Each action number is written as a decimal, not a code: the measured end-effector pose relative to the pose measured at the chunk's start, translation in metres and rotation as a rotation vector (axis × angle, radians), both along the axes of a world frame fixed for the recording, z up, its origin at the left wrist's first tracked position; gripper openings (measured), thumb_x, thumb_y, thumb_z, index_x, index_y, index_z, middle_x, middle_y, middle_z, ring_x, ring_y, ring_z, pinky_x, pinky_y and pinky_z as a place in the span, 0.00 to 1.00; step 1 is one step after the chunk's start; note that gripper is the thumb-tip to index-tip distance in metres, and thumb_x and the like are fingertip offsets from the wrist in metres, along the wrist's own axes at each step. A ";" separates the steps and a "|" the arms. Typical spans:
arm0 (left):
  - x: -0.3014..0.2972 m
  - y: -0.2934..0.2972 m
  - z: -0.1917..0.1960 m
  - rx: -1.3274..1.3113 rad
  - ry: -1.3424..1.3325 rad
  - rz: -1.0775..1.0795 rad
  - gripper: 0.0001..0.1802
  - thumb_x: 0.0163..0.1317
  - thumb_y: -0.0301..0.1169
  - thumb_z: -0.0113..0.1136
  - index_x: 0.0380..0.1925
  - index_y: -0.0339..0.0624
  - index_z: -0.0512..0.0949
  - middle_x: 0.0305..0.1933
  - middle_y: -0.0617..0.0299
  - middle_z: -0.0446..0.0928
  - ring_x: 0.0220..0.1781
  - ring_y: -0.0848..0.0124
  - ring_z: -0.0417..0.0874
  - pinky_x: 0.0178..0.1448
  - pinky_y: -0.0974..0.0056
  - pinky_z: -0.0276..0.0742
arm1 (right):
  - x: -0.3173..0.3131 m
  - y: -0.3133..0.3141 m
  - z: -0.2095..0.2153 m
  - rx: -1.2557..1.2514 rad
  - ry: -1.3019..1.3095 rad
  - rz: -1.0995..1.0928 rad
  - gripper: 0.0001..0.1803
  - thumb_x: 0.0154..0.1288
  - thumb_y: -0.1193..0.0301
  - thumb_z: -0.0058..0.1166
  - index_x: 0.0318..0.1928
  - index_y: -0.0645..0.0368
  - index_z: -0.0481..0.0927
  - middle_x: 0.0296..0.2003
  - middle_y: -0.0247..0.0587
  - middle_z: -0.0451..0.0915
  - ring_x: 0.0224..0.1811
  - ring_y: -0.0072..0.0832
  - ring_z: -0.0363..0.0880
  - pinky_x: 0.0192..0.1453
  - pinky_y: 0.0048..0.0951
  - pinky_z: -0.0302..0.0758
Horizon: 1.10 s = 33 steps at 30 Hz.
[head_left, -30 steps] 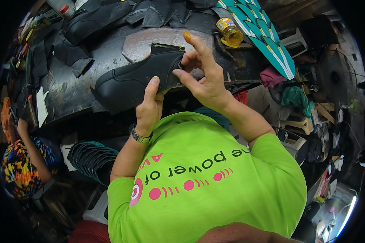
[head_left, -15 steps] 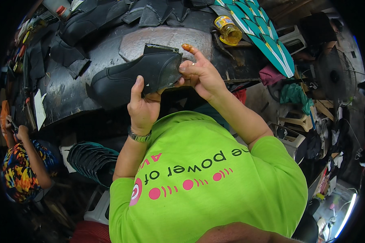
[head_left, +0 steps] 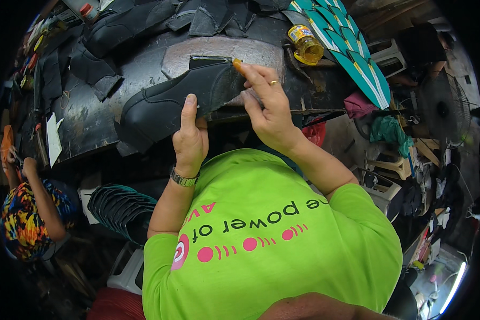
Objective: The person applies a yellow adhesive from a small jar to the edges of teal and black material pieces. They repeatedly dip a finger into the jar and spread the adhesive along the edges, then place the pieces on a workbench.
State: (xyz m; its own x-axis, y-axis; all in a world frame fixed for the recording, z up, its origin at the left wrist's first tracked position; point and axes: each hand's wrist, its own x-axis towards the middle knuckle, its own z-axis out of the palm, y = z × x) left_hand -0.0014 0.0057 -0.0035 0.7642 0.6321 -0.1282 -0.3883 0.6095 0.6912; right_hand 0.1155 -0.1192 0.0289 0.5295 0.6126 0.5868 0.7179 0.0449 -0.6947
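Dark worktop; over its near edge, our left hand holds black shoe upper; our right hand loosely curled, amber-smeared fingertip at upper's right end; whether it grips, we cannot tell.

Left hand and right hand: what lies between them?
In the head view, part of the black shoe upper lies between the left hand and right hand.

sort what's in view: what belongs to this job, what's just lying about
In use:
- black shoe upper, in the left hand
- amber paste on the right hand
- jar of similar stuff, probably

Probably just lying about:
- maroon cloth
- green bundle
- white scrap
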 end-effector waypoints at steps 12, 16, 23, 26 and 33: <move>-0.001 -0.004 0.006 -0.071 -0.120 -0.093 0.21 0.77 0.42 0.47 0.57 0.38 0.76 0.58 0.58 0.79 0.59 0.67 0.79 0.66 0.59 0.71 | 0.003 0.012 -0.023 -0.063 -0.143 -0.059 0.30 0.59 0.86 0.53 0.65 0.65 0.72 0.49 0.53 0.76 0.49 0.48 0.76 0.55 0.39 0.74; 0.001 -0.005 0.008 -0.079 -0.113 -0.084 0.23 0.77 0.45 0.46 0.59 0.39 0.75 0.58 0.58 0.79 0.59 0.67 0.79 0.65 0.59 0.71 | -0.002 0.011 -0.026 -0.060 -0.178 -0.072 0.30 0.60 0.85 0.53 0.65 0.67 0.72 0.48 0.53 0.76 0.49 0.48 0.76 0.55 0.39 0.74; -0.002 -0.005 0.008 -0.056 -0.088 -0.085 0.24 0.78 0.47 0.44 0.58 0.40 0.75 0.57 0.59 0.80 0.59 0.67 0.79 0.66 0.60 0.71 | -0.007 0.009 -0.021 -0.093 -0.318 -0.150 0.29 0.55 0.83 0.56 0.61 0.63 0.77 0.47 0.47 0.76 0.49 0.44 0.73 0.57 0.41 0.70; -0.003 -0.002 0.009 -0.065 -0.074 -0.084 0.24 0.78 0.47 0.44 0.58 0.40 0.75 0.57 0.59 0.80 0.59 0.68 0.79 0.66 0.60 0.71 | -0.008 0.009 -0.017 -0.111 -0.341 -0.163 0.29 0.53 0.84 0.56 0.59 0.59 0.81 0.46 0.43 0.77 0.50 0.42 0.72 0.58 0.40 0.68; -0.004 -0.001 0.007 -0.078 -0.072 -0.080 0.21 0.78 0.43 0.46 0.56 0.38 0.76 0.55 0.59 0.80 0.57 0.69 0.79 0.66 0.61 0.71 | -0.009 0.011 -0.017 -0.068 -0.422 -0.073 0.25 0.51 0.80 0.58 0.53 0.54 0.85 0.43 0.37 0.74 0.49 0.39 0.69 0.59 0.46 0.66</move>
